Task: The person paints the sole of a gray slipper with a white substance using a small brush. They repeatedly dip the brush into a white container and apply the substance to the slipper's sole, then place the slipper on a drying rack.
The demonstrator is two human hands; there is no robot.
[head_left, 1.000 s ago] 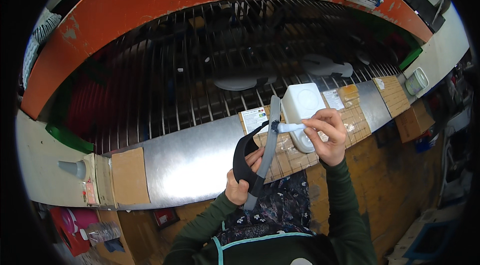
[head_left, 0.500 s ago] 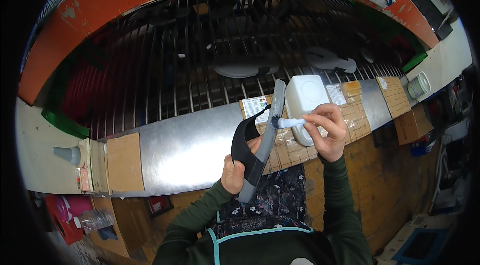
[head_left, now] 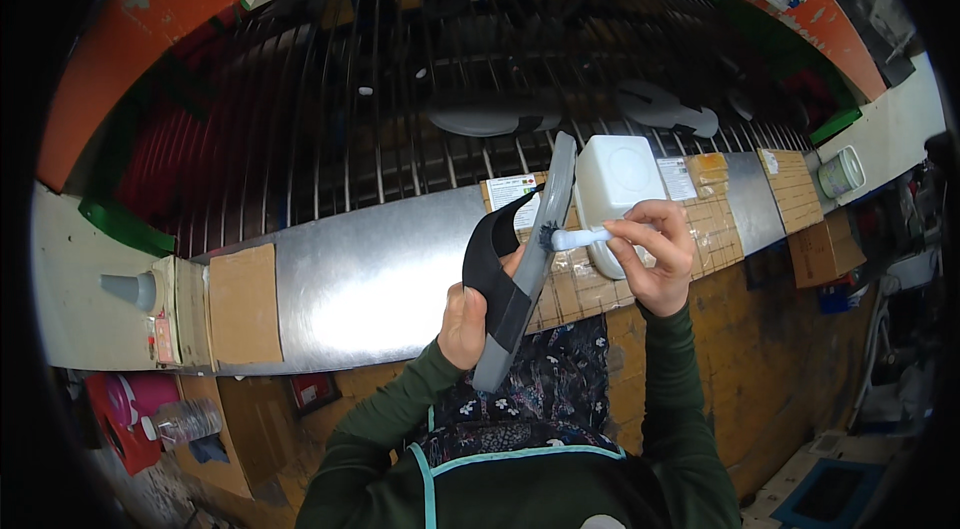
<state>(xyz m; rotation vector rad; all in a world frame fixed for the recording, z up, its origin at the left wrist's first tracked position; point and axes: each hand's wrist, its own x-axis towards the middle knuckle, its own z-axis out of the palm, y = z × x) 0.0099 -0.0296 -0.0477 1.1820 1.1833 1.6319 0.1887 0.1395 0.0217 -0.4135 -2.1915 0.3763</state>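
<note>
A grey slipper sole with a black strap (head_left: 490, 264) stands on edge in my left hand (head_left: 463, 324). My thumb presses on the strap's side, and some of my fingers are hidden behind it. Between the thumb and fingers of my right hand (head_left: 660, 254) is a brush (head_left: 580, 238) with a pale handle; its dark bristles touch the sole's face. Just behind that hand, a white plastic container (head_left: 618, 174) rests on taped cardboard. Further off, a grey sole (head_left: 490, 117) and another grey slipper piece (head_left: 665, 111) lie on the metal bars.
A row of metal bars (head_left: 400, 154) spans the far side, with a metal ledge (head_left: 350, 239) before it. Cardboard (head_left: 245, 304) lies at the ledge's left end. An amber block (head_left: 709, 172) sits right of the container, and a pale tub (head_left: 840, 172) stands far right. A clear bottle (head_left: 187, 422) is lower left.
The whole view has shifted slightly, so the bench sits a little higher. The brush stays against the sole, with only a slight shift in place. Both hands keep their hold.
</note>
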